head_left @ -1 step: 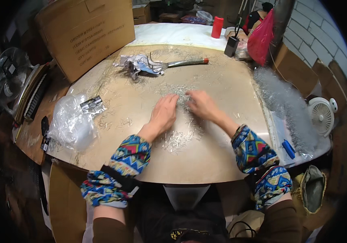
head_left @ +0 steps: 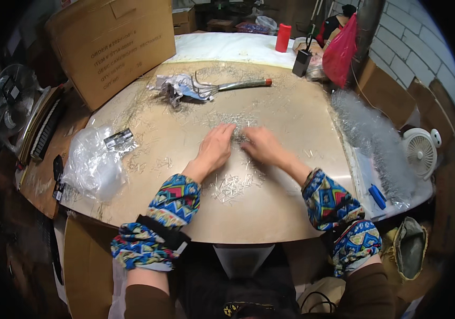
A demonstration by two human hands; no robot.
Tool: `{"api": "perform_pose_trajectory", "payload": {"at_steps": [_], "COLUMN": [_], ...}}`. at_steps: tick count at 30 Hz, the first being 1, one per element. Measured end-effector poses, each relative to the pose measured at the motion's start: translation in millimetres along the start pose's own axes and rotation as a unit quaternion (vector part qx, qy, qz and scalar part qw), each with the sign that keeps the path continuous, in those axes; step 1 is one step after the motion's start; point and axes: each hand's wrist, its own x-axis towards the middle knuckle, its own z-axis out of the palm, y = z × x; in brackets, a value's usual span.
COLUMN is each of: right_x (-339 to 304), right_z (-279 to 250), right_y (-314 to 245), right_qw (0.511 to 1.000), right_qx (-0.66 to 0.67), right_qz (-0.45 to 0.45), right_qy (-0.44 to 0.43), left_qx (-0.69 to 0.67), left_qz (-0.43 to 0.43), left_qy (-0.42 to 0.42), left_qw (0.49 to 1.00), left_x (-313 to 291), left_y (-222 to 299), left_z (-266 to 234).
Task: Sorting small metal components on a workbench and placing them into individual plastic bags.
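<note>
Many short, shiny metal wire pieces [head_left: 230, 187] lie in a loose heap on the brown tabletop [head_left: 270, 212]. Beyond this heap, my two hands meet over a second patch of the same wire pieces [head_left: 233, 119]. My left hand [head_left: 216, 147] rests there with its fingers pressed together and bent down at the tips. Close beside it, my right hand [head_left: 263, 145] has its fingers curled inward and slightly blurred. Whatever sits between the fingertips of either hand is too small to make out. Patterned sleeve covers wrap both forearms.
A claw-like metal tool with a red-tipped handle [head_left: 246, 84] lies against crumpled paper [head_left: 177, 87]. A large carton [head_left: 116, 50] stands far left, above a clear plastic bag [head_left: 94, 165]. On the right are a grey mesh-like bundle [head_left: 368, 138], a small white fan [head_left: 420, 151] and a blue object [head_left: 377, 196].
My right hand has shifted slightly left, closer to my left hand. The left hand stays nearly in place over the wire pieces.
</note>
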Motion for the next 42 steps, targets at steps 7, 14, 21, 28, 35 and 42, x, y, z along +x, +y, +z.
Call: {"api": "perform_pose_trajectory", "payload": {"at_steps": [7, 14, 21, 28, 35, 42], "right_x": [-44.8, -18.2, 6.1, -30.3, -9.2, -3.6], "right_z": [-11.2, -12.1, -57.6, -3.9, -10.3, 21.6], "right_y": [13.5, -0.1, 2.4, -3.2, 17.0, 17.2], "right_qw": [0.991, 0.998, 0.974, 0.994, 0.995, 0.993], "right_qx": [-0.111, -0.003, 0.180, -0.073, -0.057, -0.074], "right_qz": [-0.061, -0.025, 0.079, -0.071, 0.053, -0.068], "right_qy": [0.039, 0.058, 0.116, 0.043, 0.066, 0.054], "left_qx": [0.104, 0.033, -0.358, -0.034, 0.065, 0.224], "left_qz": [0.038, -0.013, -0.194, -0.056, -0.039, -0.176], "left_qy": [0.000, -0.045, 0.090, -0.044, -0.031, -0.083], "left_qw": [0.994, 0.998, 0.909, 0.997, 0.997, 0.955], "left_x": [0.1, -24.2, 10.9, -34.1, -2.0, 13.4], "left_y": [-16.5, -1.4, 4.1, 2.5, -4.6, -23.0], "left_z": [-13.5, -41.0, -69.4, -49.8, -24.6, -4.6]}}
